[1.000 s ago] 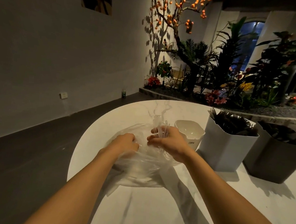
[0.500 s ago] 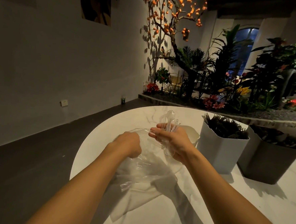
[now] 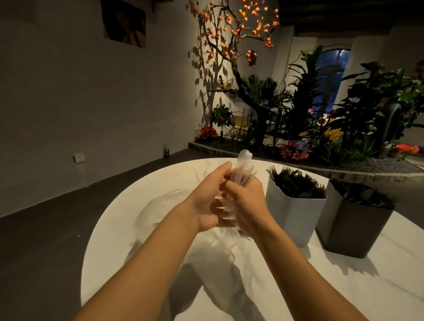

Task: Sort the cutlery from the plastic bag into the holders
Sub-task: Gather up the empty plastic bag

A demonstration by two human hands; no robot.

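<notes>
White marble-patterned worktop (image 3: 346, 307) with a rounded far edge carries everything. Near its right edge stands a dark grey holder (image 3: 351, 230), filled with dark cutlery whose kind I cannot make out. Just left of it, a little apart, stands a white holder (image 3: 293, 216) packed with black forks (image 3: 295, 183), tines up. A clear plastic bag (image 3: 199, 249) lies crumpled on the worktop towards the left edge, under and in front of both forearms. Above the bag the right hand (image 3: 246, 208) curls around a bundle of clear plastic cutlery (image 3: 241, 173), a spoon bowl uppermost. The left hand (image 3: 207, 200) meets the bundle from the left, fingers extended along it and touching it, palm facing the right hand.
</notes>
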